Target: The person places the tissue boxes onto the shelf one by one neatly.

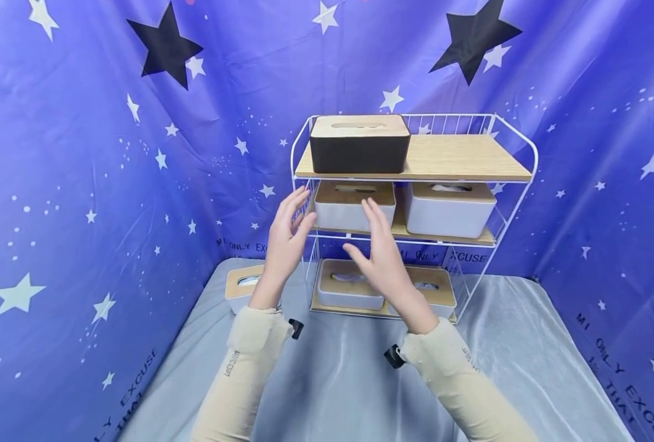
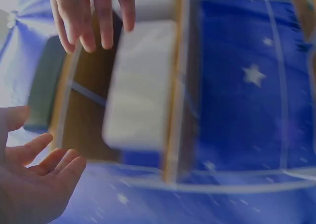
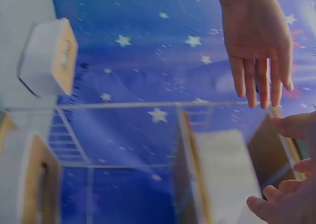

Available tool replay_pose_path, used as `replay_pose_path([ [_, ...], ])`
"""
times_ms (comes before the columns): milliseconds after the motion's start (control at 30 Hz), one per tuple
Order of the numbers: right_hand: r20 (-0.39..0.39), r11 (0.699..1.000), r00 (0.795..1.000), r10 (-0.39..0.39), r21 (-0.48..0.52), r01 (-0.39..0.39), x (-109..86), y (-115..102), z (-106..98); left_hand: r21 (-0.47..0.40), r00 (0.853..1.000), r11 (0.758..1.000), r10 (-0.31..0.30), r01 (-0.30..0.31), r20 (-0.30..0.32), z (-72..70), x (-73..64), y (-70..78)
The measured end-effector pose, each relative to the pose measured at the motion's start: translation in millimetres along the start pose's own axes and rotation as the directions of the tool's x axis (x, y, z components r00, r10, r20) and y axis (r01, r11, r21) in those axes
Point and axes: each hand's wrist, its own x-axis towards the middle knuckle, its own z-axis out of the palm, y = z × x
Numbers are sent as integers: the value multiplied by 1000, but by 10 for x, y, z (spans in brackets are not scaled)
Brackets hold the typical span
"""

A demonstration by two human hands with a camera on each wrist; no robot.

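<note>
My left hand [image 1: 285, 245] and right hand [image 1: 384, 258] are raised before a white wire shelf rack, palms roughly facing, fingers extended and nothing between them. Behind them on the middle shelf stands a white tissue box [image 1: 340, 216] with a wooden lid, its front lying between the hands. Above, a black tissue box [image 1: 359, 153] with a pale wooden lid sits at the left of the top shelf. In the left wrist view the white box's side [image 2: 140, 86] looks blurred, and both hands appear apart from it.
Another white tissue box [image 1: 450, 212] occupies the middle shelf's right side. The bottom shelf bears two more, a left box [image 1: 351, 299] and a right box [image 1: 440, 294] partly hidden by my right arm. One box [image 1: 238, 288] stands on the grey cloth [image 1: 338, 380] left of the rack.
</note>
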Motion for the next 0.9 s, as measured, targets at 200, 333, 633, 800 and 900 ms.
replay_pose_path([
  [200, 56, 1000, 998, -19, 6, 18, -209, 198, 339, -4, 990, 990, -141, 141, -15, -143, -246, -437],
  [333, 90, 999, 996, -25, 43, 21, -355, 335, 582, 40, 974, 974, -222, 224, -48, -263, -388, -804],
  [633, 158, 997, 986, 46, 59, -56, -724, 601, 862, 169, 903, 891, -395, 421, -166, -665, -565, -1643],
  [800, 186, 990, 976, 116, 53, -128, -914, 736, 868, 247, 878, 844, -439, 476, -193, -886, -724, -1996],
  [900, 190, 985, 970, 151, 53, -163, -1027, 821, 859, 265, 875, 835, -442, 482, -196, -998, -833, -2163],
])
